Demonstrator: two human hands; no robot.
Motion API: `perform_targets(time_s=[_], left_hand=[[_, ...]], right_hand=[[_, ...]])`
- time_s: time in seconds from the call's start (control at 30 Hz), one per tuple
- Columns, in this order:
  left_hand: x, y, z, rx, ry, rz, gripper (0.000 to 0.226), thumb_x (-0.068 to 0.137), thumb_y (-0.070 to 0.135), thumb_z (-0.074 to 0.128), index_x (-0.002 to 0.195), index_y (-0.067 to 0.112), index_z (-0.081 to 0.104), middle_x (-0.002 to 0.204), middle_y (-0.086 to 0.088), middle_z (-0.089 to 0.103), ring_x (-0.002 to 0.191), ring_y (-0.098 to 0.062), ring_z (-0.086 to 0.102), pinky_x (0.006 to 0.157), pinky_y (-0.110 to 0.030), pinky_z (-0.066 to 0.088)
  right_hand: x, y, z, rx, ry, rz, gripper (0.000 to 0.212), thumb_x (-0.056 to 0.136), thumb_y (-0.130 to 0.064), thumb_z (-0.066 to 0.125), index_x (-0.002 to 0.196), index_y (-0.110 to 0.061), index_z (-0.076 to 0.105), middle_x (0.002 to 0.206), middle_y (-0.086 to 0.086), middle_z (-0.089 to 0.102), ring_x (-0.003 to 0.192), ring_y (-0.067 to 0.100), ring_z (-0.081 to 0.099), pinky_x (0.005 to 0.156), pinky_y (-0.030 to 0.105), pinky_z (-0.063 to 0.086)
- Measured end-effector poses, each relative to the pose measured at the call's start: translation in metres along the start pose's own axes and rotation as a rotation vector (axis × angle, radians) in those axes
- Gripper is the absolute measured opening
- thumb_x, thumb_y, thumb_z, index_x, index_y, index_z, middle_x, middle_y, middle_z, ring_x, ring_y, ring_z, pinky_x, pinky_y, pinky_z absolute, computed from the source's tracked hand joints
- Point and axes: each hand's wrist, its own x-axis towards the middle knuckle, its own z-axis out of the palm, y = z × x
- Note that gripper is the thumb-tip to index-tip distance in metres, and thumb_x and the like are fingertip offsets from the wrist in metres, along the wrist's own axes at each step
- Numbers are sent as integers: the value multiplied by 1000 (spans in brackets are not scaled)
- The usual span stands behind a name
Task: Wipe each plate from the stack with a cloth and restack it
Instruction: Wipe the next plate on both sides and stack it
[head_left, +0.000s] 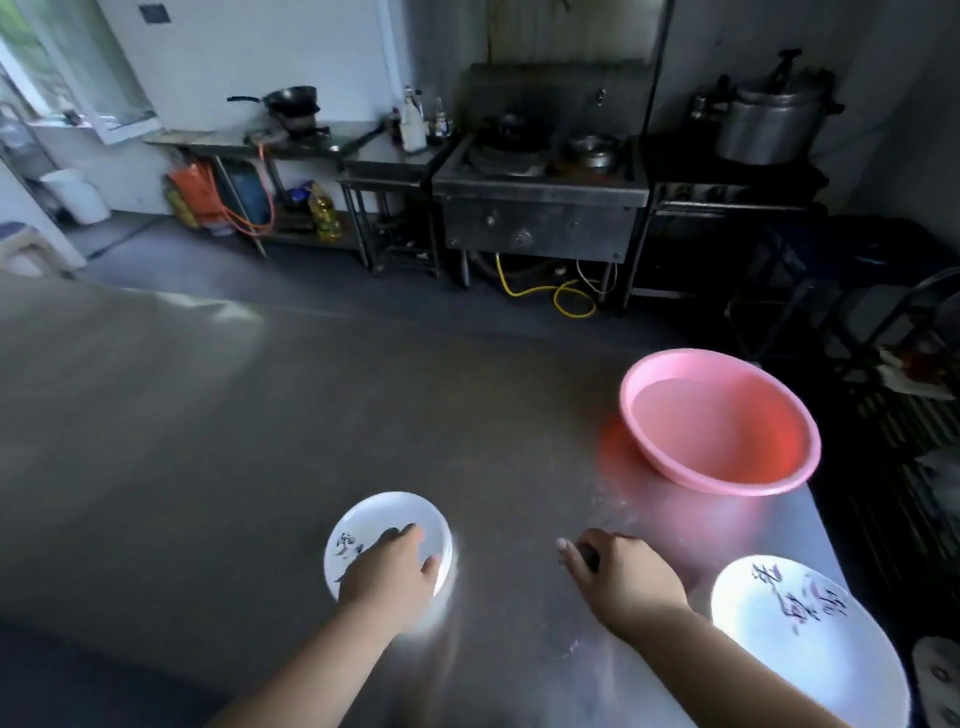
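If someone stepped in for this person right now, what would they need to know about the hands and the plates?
Left hand: resting on the small white plate on the steel table, fingers over its inside.
Right hand: on the table beside it, curled around something dark; too hidden to tell whether that is the cloth.
Larger plate: at the table's right near corner; I cannot tell whether more lie under it.
Pink basin: behind the right hand.
Done or left: unclear from this view which plates are wiped.

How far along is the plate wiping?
Early or mid-job, hard to say. Left hand rests on a small plate on the steel table; right hand holds something dark, possibly the cloth. A larger plate sits at the right, near the pink basin. No finished stack is visible.
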Motion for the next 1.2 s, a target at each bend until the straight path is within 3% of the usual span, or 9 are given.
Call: perform_targets(time_s=[0.13,0.23,0.33,0.47,0.7,0.8,0.9,1.1,1.2], left_hand=[[22,-73,7,35,69,-127,27,96,48,52,108,24,52,109,4,53,89,-21,63,75,-36,56],[37,-112,13,9,76,-177,38,94,49,56,121,22,52,118,0,56,100,-25,66,80,-38,57],[51,-137,18,-5,30,-164,31,97,49,54,113,23,51,110,2,65,97,-24,68,79,-38,57],[59,-149,15,-104,-46,-63,16,100,36,56,96,26,44,94,4,65,80,-21,63,69,-36,53],[58,-158,18,-331,-66,-47,8,102,21,59,105,19,51,87,9,60,75,-11,60,55,-22,44],[60,-161,21,-429,-63,-22,6,103,25,59,105,25,54,81,8,63,70,-6,60,58,-24,49],[55,-154,17,-516,-37,-8,9,103,29,60,112,30,58,79,11,65,69,0,61,55,-17,42],[40,-127,26,-619,-10,59,24,97,30,64,118,41,60,75,10,64,71,-8,61,70,-36,58],[24,-99,35,-607,-49,140,30,97,27,64,122,43,60,77,14,61,72,-7,58,68,-28,53]], right_hand=[[20,-59,40,42,-79,37,53,97,-70,40,80,-26,63,81,-11,71,74,13,66,66,30,55],[32,-96,67,60,-141,89,44,96,-58,49,76,-20,56,77,-4,65,71,17,62,59,31,48],[47,-127,89,45,-200,147,29,89,-46,52,77,-20,54,76,-3,62,71,20,59,52,29,38],[60,-151,114,13,-282,184,22,88,-45,52,88,-24,55,83,-6,64,78,22,63,60,28,44],[64,-158,130,-21,-304,243,20,90,-43,55,93,-24,49,83,-3,64,75,27,61,60,29,44],[66,-153,127,210,-351,377,12,84,-30,58,91,-21,56,67,-1,73,63,21,67,59,28,50],[61,-146,120,356,-317,431,10,84,-21,59,93,-20,63,63,-3,73,65,18,68,66,27,53],[24,-120,97,472,-243,436,9,88,-16,54,96,-18,58,60,5,73,53,18,68,63,26,51],[2,-90,82,445,-229,454,9,87,-18,52,95,-19,56,60,5,73,54,24,70,65,28,54]])
